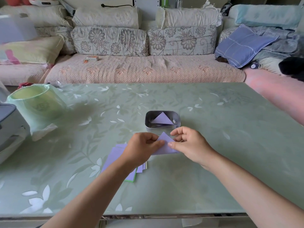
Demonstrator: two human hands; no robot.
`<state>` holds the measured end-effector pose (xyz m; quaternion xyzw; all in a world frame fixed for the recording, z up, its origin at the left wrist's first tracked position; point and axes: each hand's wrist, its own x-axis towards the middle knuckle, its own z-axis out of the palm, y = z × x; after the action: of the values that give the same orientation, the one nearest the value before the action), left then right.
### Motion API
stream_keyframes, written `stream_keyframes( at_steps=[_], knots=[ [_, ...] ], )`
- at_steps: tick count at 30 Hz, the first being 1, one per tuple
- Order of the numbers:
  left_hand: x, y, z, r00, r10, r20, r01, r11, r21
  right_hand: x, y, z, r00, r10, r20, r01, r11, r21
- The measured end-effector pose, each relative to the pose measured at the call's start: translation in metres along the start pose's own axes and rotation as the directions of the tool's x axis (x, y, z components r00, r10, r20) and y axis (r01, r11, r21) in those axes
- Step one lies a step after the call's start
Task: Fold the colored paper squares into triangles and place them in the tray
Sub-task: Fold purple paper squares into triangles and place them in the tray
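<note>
Over the green table [213,145], both hands [164,148] pinch a purple folded paper [164,146].

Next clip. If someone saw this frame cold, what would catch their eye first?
Probably the two hands at the middle of the table, the left hand and right hand pinching a purple paper triangle between them. Just behind it sits a small metal tray with another purple triangle already inside. Under the left wrist lies a fanned stack of paper squares, purple on top.
</note>
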<state>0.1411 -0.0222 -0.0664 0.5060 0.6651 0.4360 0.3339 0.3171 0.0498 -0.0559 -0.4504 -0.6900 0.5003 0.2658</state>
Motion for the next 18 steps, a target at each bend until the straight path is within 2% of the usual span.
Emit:
stream_keyframes(
  at_steps=[7,14,18],
  knots=[
    [-0.001,-0.002,0.002,1.0,0.017,0.009,-0.017,1.0,-0.001,0.002,0.002,0.006,0.998,-0.06,-0.022,0.059,0.998,-0.027],
    [-0.002,-0.007,0.006,0.988,0.148,-0.043,-0.145,0.987,0.063,0.002,0.002,0.01,0.993,-0.114,-0.022,0.112,0.992,-0.061],
    [-0.001,-0.006,0.01,0.985,0.121,-0.126,-0.114,0.992,0.06,0.001,0.004,0.014,0.971,-0.237,-0.025,0.225,0.947,-0.228]
  ],
)
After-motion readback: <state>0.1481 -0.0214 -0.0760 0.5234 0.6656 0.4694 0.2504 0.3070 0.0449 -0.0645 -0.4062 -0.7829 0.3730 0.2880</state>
